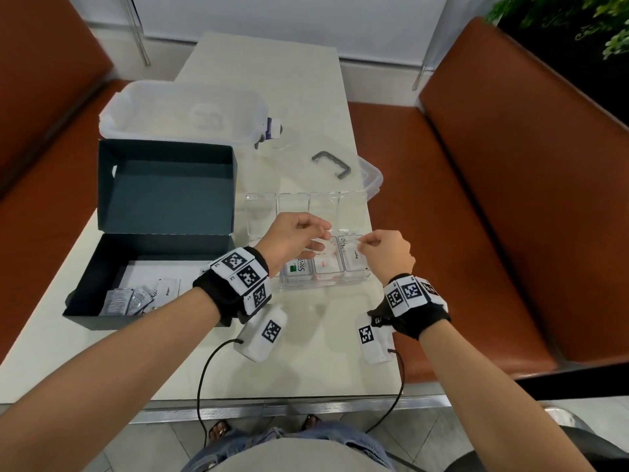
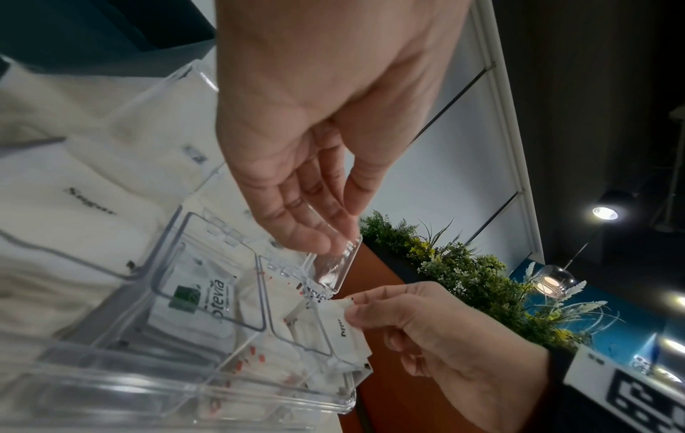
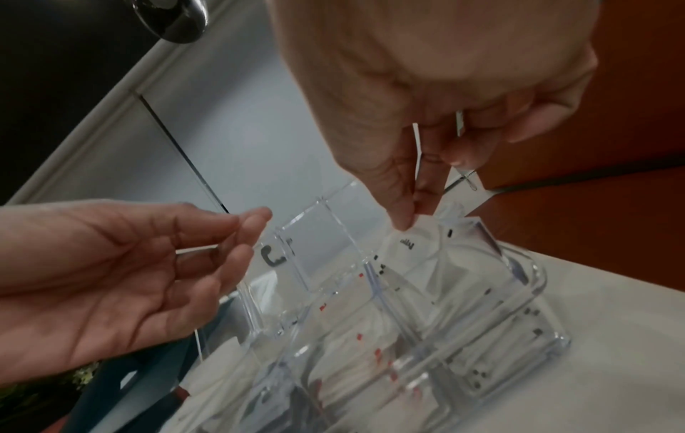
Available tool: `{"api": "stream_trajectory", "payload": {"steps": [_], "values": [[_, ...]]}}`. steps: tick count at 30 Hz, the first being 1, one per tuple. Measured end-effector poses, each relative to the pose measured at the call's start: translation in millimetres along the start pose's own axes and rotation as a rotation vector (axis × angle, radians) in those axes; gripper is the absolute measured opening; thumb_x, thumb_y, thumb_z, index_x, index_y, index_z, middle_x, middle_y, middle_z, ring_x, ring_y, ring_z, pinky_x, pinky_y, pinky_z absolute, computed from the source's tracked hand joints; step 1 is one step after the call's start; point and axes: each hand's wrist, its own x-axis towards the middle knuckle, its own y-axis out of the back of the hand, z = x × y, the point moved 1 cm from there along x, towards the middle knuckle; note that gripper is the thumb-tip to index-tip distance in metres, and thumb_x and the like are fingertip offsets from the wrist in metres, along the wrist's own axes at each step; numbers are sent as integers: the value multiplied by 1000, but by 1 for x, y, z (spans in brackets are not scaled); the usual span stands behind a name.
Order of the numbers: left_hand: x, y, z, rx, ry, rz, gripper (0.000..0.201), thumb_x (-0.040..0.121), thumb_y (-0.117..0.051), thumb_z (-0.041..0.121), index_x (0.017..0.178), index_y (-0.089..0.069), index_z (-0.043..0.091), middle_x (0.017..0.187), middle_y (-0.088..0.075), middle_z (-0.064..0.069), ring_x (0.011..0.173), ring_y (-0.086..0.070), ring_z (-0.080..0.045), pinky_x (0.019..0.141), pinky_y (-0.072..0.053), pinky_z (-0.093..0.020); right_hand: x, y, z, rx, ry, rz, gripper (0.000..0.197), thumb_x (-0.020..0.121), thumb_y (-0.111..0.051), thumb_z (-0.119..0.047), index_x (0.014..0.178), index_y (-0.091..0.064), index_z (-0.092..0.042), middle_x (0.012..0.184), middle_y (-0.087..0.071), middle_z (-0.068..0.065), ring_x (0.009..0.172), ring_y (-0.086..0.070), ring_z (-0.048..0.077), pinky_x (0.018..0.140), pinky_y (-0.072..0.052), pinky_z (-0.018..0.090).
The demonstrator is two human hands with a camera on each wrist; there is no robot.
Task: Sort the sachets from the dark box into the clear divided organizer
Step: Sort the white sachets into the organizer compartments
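Note:
The clear divided organizer [image 1: 354, 281] stands mid-table with its small lids raised. My right hand [image 1: 362, 240] pinches a white pepper sachet [image 1: 355, 254] over the rightmost compartment, and its lower end dips inside. The same sachet [image 2: 344, 331] shows in the left wrist view, and the right wrist view has the sachet [image 3: 411, 243] under my right hand [image 3: 411, 216]. My left hand [image 2: 333, 231] has its fingers loosely extended, with the fingertips against a raised clear lid [image 2: 333, 269]. A Stevia sachet [image 1: 301, 267] and red-printed sachets [image 1: 325, 264] lie in neighbouring compartments. The dark box [image 1: 81, 294] at the left holds several sachets [image 1: 129, 299].
The dark box's lid [image 1: 166, 185] stands upright behind it. A translucent tub [image 1: 183, 110] sits at the back, its cover with a grey handle [image 1: 330, 163] beside it. Brown benches [image 1: 476, 199] flank the table. Cables hang off the near table edge.

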Motion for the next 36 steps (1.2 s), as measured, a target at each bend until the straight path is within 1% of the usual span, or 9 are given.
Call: {"api": "stream_trajectory", "payload": {"steps": [5, 12, 15, 19, 22, 26, 31, 34, 36], "values": [[-3, 1, -1, 17, 9, -10, 20, 96, -53, 5, 109, -67, 8, 93, -70, -1, 72, -65, -11, 66, -54, -21, 2, -8, 0, -75, -4, 30, 11, 85, -61, -27, 87, -71, -30, 87, -67, -9, 80, -48, 16, 88, -30, 39], [-5, 2, 1, 14, 9, -10, 20, 96, -52, 4, 109, -67, 7, 94, -70, -2, 74, -65, -12, 63, -52, -18, 3, -15, -2, -215, 6, 30, 11, 85, -60, -23, 82, -66, -31, 78, -55, -12, 79, -47, 17, 81, -23, 38], [-6, 2, 1, 14, 9, -5, 20, 96, -52, 4, 109, -67, 7, 94, -70, -2, 74, -65, -12, 62, -53, -18, 0, -16, -4, -324, 74, 20, 13, 85, -58, -19, 82, -58, -31, 79, -61, -10, 84, -54, 19, 78, -21, 38], [-7, 1, 1, 20, 9, -11, 20, 96, -53, 5, 108, -68, 8, 96, -71, -3, 74, -65, -12, 67, -54, -22, -5, -20, -8, -504, 206, 33, 23, 86, -51, -8, 92, -57, -30, 81, -63, -5, 89, -49, 22, 81, -25, 40], [-7, 1, 1, 23, 6, -12, 20, 96, -53, 5, 108, -68, 9, 96, -72, -3, 75, -66, -12, 70, -54, -24, -6, -20, -11, -626, 269, 38, 22, 87, -54, -9, 92, -59, -29, 87, -65, -5, 92, -47, 22, 85, -29, 43], [-9, 2, 1, 21, 0, -9, 19, 95, -53, 5, 106, -69, 10, 92, -72, -1, 74, -66, -12, 67, -54, -21, -6, -18, -13, -687, 334, 50, 14, 87, -61, -15, 88, -63, -28, 90, -64, -6, 91, -47, 21, 82, -28, 41], [-10, 7, 2, 10, -8, 7, 19, 95, -53, 4, 105, -68, 10, 90, -71, 0, 74, -66, -12, 60, -53, -16, -7, -21, -10, -796, 331, -30, 16, 87, -58, -19, 85, -68, -32, 82, -65, -9, 87, -42, 18, 81, -25, 41], [-13, 11, 2, 8, -6, 9, 20, 96, -52, 4, 107, -68, 9, 93, -71, -1, 76, -66, -13, 61, -53, -17, -6, -20, -8, -784, 341, -69, 19, 89, -56, -21, 86, -67, -36, 85, -67, -10, 84, -40, 18, 79, -23, 41], [-16, 17, 3, 7, -6, 12, 20, 96, -52, 4, 108, -68, 8, 94, -71, -2, 75, -66, -12, 64, -54, -19, -6, -16, -10, -774, 351, -93, 18, 90, -55, -24, 92, -67, -37, 88, -67, -10, 85, -41, 18, 81, -24, 41]]}}
